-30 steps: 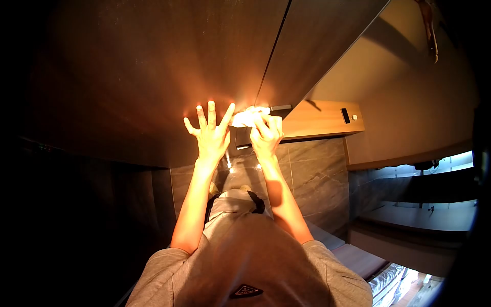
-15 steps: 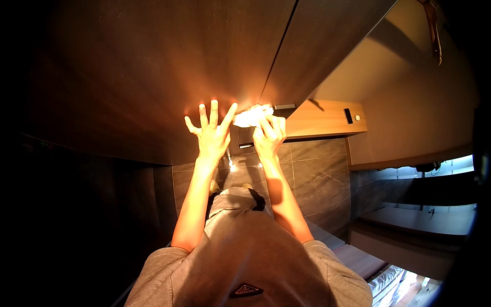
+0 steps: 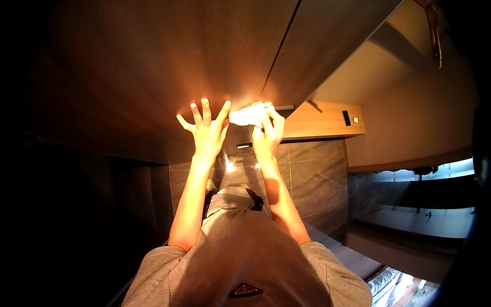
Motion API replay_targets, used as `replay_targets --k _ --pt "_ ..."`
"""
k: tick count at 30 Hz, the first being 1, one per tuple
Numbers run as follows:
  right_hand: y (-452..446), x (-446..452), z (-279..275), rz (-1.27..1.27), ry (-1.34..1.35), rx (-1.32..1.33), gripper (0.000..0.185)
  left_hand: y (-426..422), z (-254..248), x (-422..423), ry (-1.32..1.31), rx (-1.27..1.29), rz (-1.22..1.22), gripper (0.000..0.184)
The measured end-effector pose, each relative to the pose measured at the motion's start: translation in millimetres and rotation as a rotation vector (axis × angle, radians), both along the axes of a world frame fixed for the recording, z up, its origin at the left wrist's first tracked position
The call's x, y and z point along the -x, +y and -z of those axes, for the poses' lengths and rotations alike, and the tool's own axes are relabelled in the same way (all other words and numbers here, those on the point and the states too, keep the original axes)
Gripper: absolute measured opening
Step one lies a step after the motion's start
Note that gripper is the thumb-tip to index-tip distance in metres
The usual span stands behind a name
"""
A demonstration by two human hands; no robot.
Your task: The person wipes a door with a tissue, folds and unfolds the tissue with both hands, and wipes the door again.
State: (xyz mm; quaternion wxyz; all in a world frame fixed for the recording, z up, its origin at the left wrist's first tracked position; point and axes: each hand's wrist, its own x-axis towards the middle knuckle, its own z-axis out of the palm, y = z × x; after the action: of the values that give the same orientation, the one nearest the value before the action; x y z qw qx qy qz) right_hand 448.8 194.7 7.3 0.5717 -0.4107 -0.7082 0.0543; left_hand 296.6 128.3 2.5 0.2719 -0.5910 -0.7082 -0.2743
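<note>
My left hand (image 3: 208, 130) is spread, its fingertips against the dark wooden cabinet door (image 3: 169, 61). My right hand (image 3: 268, 132) is closed on a white, crumpled cloth (image 3: 245, 115), which bright light washes out, so I cannot tell whether it is cloth or paper. It lies against the door front, close to the seam between two panels. Just right of the cloth is a slim door handle (image 3: 284, 108); another small handle (image 3: 245, 146) shows below, between my forearms.
To the right, a wooden ledge (image 3: 319, 120) carries a dark phone-like object (image 3: 346, 118) and a small white item (image 3: 355, 120). A wooden hanger (image 3: 433, 30) hangs at upper right. Marble-look floor tiles (image 3: 317, 171) lie below. A bed-like surface with plastic wrapping (image 3: 384, 284) is at lower right.
Both hands have shifted slightly left in view, along with the whole scene. My left hand stays spread on the door, and my right keeps its hold on the white cloth.
</note>
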Motion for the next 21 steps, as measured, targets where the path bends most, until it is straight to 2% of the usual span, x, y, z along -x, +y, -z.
replay_targets --k 5,9,11,14,17,20,21 --pt "0.6 1.8 -7.4 -0.012 0.019 -0.004 0.046 0.0 -3.0 -2.5 0.011 0.048 -0.013 0.080" --pt "-12.2 1.9 17.1 -0.041 -0.047 0.078 0.043 -0.9 -2.2 -3.6 -0.012 0.071 -0.007 0.083" --pt "-19.0 2.9 21.4 -0.088 0.005 0.143 0.042 -1.2 -0.9 -3.5 -0.027 0.072 0.000 0.084" --pt "-23.5 4.3 19.1 -0.120 0.159 0.232 0.044 0.8 0.3 -2.6 -0.002 0.054 -0.006 0.082" --pt "-19.1 7.1 -1.9 -0.080 0.233 0.207 0.049 1.3 0.2 -1.9 -0.007 0.047 0.001 0.079" --pt "-17.0 10.0 0.8 -0.055 0.148 0.140 0.051 -0.3 -4.9 -5.5 -0.015 0.076 -0.016 0.076" --pt "-20.9 11.7 5.4 -0.087 0.147 0.191 0.050 -0.1 -6.2 -6.7 -0.020 0.078 -0.018 0.076"
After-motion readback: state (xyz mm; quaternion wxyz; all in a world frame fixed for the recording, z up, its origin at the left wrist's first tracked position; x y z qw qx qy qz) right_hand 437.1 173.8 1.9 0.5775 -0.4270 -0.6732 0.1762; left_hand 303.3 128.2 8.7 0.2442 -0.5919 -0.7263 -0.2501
